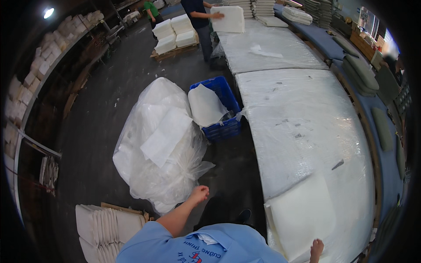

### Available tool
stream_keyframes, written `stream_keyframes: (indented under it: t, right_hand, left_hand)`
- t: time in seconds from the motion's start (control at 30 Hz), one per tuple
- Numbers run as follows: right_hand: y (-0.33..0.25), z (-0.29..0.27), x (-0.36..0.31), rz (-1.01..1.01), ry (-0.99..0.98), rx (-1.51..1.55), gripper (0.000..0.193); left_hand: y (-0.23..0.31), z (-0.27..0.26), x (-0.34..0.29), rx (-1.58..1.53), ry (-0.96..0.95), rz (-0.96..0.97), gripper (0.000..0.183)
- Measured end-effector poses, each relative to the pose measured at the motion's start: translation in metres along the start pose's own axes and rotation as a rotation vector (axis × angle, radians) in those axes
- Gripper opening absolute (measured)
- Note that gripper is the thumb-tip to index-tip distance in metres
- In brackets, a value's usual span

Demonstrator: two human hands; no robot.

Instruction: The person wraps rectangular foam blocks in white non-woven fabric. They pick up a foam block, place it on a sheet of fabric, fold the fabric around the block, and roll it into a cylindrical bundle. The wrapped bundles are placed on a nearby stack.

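Note:
My left hand (200,193) hangs over the dark floor with its fingers curled in and nothing visible in them. It is nearest to the gathered end of a large bag of clear plastic (140,127), stuffed with white material, with a flat white piece (166,136) on top. At the lower edge, my right hand (316,248) is over the plastic-wrapped table, beside a white foam-like sheet (302,215). Its fingers look curled, and I see nothing held in them; whether it touches the sheet I cannot tell.
A blue crate (222,131) holding a white sheet stands between bag and table (307,118). Stacked white pads (98,228) lie at lower left. Beyond, a co-worker (199,26) handles a white pad (229,19) near a loaded pallet (175,50). Grey-green cushions (359,74) line the right.

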State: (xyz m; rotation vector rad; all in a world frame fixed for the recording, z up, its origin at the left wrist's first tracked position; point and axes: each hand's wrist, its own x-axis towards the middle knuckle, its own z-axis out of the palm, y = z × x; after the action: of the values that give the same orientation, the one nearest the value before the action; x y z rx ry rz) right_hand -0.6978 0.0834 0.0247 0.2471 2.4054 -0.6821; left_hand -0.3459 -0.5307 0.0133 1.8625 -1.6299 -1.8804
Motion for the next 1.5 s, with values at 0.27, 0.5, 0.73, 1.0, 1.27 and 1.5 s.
stream_keyframes:
  t: [0.27,0.5,0.73,1.0,1.27,1.5]
  right_hand:
    - [-0.225,0.143,0.009,-0.516,-0.014,-0.23,0.043]
    - [-0.314,0.204,-0.047,0.196,-0.256,-0.489,0.052]
    - [-0.433,0.228,-0.098,0.379,-0.411,-0.387,0.045]
    - [-0.491,0.254,-0.082,0.404,-0.366,-0.157,0.046]
    - [-0.514,0.268,-0.028,0.244,-0.367,-0.132,0.044]
    - [-0.541,0.298,-0.008,-0.218,-0.351,-0.146,0.05]
  left_hand:
    - [0.126,-0.049,0.251,0.098,0.204,0.207,0.018]
    - [0.203,-0.063,0.465,0.518,0.314,0.272,0.017]
    - [0.213,-0.059,0.584,1.064,0.188,0.259,0.022]
    - [0.217,-0.092,0.638,0.879,-0.105,0.312,0.008]
    - [0.317,-0.167,0.668,0.212,0.417,0.339,0.011]
    - [0.444,-0.141,0.498,0.62,-0.027,0.85,0.012]
